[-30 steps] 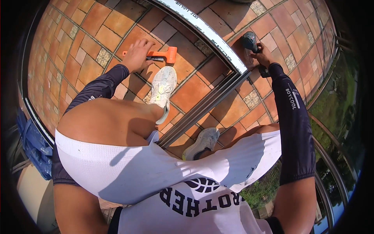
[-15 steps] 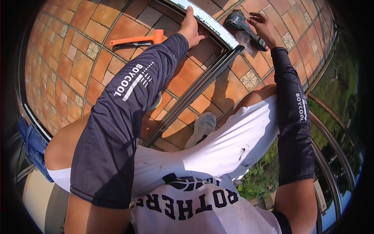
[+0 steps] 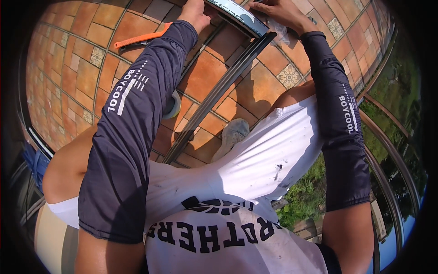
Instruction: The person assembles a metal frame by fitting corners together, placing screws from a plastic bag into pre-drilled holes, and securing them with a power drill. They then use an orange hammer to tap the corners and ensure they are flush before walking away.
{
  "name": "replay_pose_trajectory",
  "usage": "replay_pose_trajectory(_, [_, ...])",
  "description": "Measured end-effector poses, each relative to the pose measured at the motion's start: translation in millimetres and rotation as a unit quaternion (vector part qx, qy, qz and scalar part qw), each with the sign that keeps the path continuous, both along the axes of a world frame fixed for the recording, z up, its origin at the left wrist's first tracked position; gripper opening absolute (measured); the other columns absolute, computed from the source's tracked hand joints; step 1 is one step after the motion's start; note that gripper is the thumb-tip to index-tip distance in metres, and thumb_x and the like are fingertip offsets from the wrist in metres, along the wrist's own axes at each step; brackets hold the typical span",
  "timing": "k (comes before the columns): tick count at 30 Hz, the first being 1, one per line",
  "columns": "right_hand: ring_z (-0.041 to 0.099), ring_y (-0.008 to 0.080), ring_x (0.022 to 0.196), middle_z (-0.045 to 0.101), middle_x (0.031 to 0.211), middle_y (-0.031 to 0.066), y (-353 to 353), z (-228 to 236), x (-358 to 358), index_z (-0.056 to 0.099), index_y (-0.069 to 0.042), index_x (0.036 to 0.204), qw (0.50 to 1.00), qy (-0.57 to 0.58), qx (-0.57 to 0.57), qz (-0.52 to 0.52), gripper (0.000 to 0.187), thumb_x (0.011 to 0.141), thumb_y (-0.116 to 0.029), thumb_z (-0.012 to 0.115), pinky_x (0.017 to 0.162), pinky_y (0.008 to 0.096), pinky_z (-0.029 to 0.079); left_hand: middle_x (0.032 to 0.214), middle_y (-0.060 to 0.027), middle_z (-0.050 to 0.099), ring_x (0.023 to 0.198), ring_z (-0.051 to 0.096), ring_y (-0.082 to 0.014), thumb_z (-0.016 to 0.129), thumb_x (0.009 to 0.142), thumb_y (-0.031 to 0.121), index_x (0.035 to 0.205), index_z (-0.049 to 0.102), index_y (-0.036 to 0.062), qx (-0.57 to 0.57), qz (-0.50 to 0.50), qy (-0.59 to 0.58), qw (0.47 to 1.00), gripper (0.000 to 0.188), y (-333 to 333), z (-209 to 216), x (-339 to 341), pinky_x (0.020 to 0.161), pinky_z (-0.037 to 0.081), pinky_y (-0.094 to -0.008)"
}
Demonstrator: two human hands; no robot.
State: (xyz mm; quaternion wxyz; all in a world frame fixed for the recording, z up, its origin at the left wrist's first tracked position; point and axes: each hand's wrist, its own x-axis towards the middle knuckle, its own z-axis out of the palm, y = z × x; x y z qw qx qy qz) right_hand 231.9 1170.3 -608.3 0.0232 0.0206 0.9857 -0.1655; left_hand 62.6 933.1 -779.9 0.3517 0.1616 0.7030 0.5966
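A dark metal frame has a bar with a pale, film-covered face [image 3: 242, 17] at the top of the view and a long grooved bar [image 3: 219, 93] running down toward my legs. My left hand [image 3: 196, 14] is curled at the left end of the pale bar, its thumb side cut off by the picture's edge. Over the far side of the same bar, my right hand [image 3: 280, 13] has its fingertips close together; anything between them is too small to make out. A clear plastic bag [image 3: 279, 35] lies below the right hand. The cordless drill [image 3: 312, 20] is mostly hidden behind that hand.
An orange-handled hammer [image 3: 139, 40] lies left of my left forearm, its head covered by the sleeve. A round roll [image 3: 172, 106] rests by that forearm. My shoe [image 3: 235, 132] stands beside the long bar on the tiled floor [image 3: 205, 75]. Metal railings [image 3: 388, 155] curve along the right.
My left hand has moved up and left along the pale bar. My right hand has left the drill's side and come leftward to the bar, fingertips drawn together. The view has shifted slightly.
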Motion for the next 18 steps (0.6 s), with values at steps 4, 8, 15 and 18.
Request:
replay_pose_trajectory(4, [0.068, 0.0394, 0.093, 0.072, 0.098, 0.0243, -30, 13, -3, 0.077, -0.001, 0.098, 0.993, 0.009, 0.114, 0.026, 0.053, 0.081, -0.051, 0.075, 0.085, 0.0505, 0.054, 0.101, -0.0099, 0.058, 0.085, 0.06, -0.0205, 0.055, 0.095, -0.007, 0.131, 0.053, 0.0037, 0.108, 0.14, -0.25, 0.952, 0.037, 3, 9, -8, 0.066, 0.054, -0.0344])
replay_pose_trajectory(8, [0.066, 0.0443, 0.089, 0.071, 0.09, 0.0267, -34, 10, 14, 0.079, -0.001, 0.086, 0.986, -0.001, 0.167, 0.008, 0.055, 0.073, -0.054, 0.077, 0.086, 0.0552, 0.052, 0.097, -0.0092, 0.06, 0.083, 0.061, -0.022, 0.06, 0.098, 0.017, 0.125, 0.057, 0.0067, 0.106, 0.067, -0.214, 0.969, 0.029, 27, 34, 28, 0.066, 0.054, -0.0355])
replay_pose_trajectory(15, [0.067, 0.0438, 0.086, 0.071, 0.089, 0.0261, -39, 21, 10, 0.079, -0.001, 0.086, 0.989, -0.014, 0.146, -0.006, 0.053, 0.071, -0.051, 0.078, 0.084, 0.0548, 0.053, 0.093, -0.0068, 0.069, 0.081, 0.065, -0.024, 0.061, 0.1, 0.062, 0.112, 0.069, 0.0125, 0.103, 0.166, -0.406, 0.892, 0.051, 44, 31, 13, 0.07, 0.057, -0.041])
replay_pose_trajectory(18, [0.067, 0.0435, 0.084, 0.071, 0.089, 0.0258, -47, 22, 5, 0.079, -0.001, 0.086, 0.992, -0.022, 0.125, -0.011, 0.052, 0.07, -0.05, 0.078, 0.083, 0.0546, 0.053, 0.094, -0.0068, 0.068, 0.082, 0.063, -0.0238, 0.063, 0.102, 0.058, 0.117, 0.068, 0.0155, 0.082, 0.131, -0.302, 0.941, 0.045, 22, 18, -18, 0.066, 0.055, -0.0413])
